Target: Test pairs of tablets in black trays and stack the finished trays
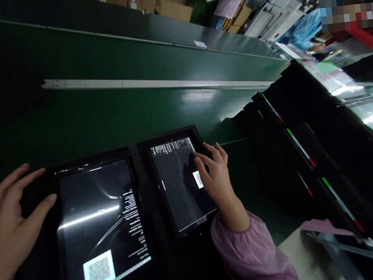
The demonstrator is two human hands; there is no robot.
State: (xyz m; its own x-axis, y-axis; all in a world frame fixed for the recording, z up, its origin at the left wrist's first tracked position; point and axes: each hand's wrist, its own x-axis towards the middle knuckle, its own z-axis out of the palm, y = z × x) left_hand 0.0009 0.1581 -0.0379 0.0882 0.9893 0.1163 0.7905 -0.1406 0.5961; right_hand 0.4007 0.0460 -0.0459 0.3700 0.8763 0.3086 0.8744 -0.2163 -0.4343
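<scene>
Pink sleeve [250,254] gathered at its wrist, the right hand [216,177] curves half open over the right tablet [177,181], fingertips on the screen near its top edge; whether it grips, I cannot tell. The left hand [12,209] lies open, fingers spread, holding nothing, thumb just over the left tablet [99,231]. Each tablet shows a QR code [98,271]. Beyond run a green conveyor belt [103,118], then cardboard boxes [171,7].

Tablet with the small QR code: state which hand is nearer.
Right. The right hand is over the tablet; the left hand is farther off, beside the other tablet.
</scene>
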